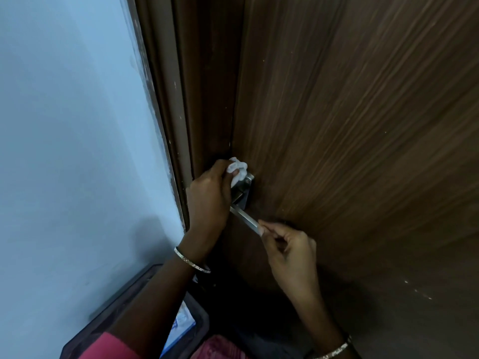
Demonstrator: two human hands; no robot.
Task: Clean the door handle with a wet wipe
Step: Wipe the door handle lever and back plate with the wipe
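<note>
door [363, 125]: brown wood-grain, matt | door handle [245, 217]: brushed metal, slight sheen | wet wipe [238, 170]: white, crumpled cloth | wall [64, 125]: smooth pale paint

Crumpled wet wipe [237, 168] pressing on the door handle [245, 218]

The white wipe is sitting bunched at the handle's upper end, over its metal plate, with the left hand [207, 198] gripping it. The silver lever is slanting down and rightward, the right hand [290, 247] pinching its tip.

The wet wipe [237, 169] was white, the door handle [245, 218] silvery, the door [363, 125] dark brown with streaky wood grain, the wall [64, 125] pale blue, the sleeve [103, 345] pink
</note>
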